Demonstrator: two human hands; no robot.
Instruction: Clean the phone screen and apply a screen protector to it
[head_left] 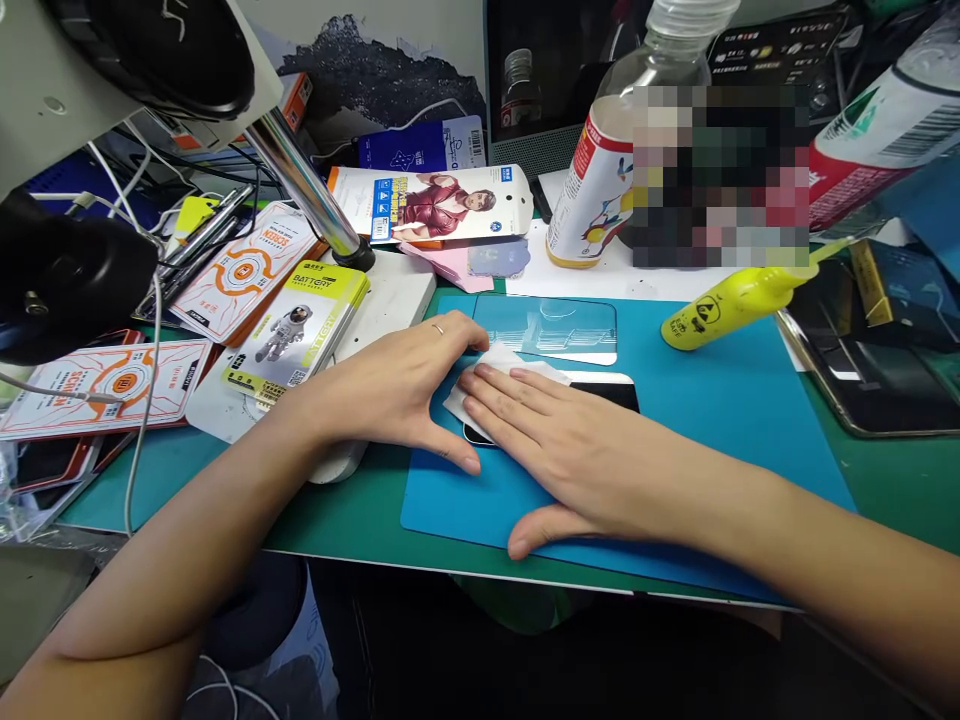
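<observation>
A phone (611, 390) with a dark face and pale edge lies on a blue mat (720, 420), mostly covered. My right hand (555, 430) presses a white wipe (504, 357) onto it with fingers stretched flat and thumb out to the side. At the phone's left end is my left hand (405, 385), its thumb and fingers spread apart around that end. Whether it touches the phone I cannot tell. Just behind the phone, a clear glass screen protector (555, 325) lies flat on the mat.
A yellow dispenser bottle (720, 308) stands at the mat's right, near a dark tablet-like device (885, 385). Behind are a labelled plastic bottle (592, 190) and a white package (450, 205). Battery boxes (300, 325) and screen boxes (244, 270) pile up left, beside a metal stand pole (304, 180).
</observation>
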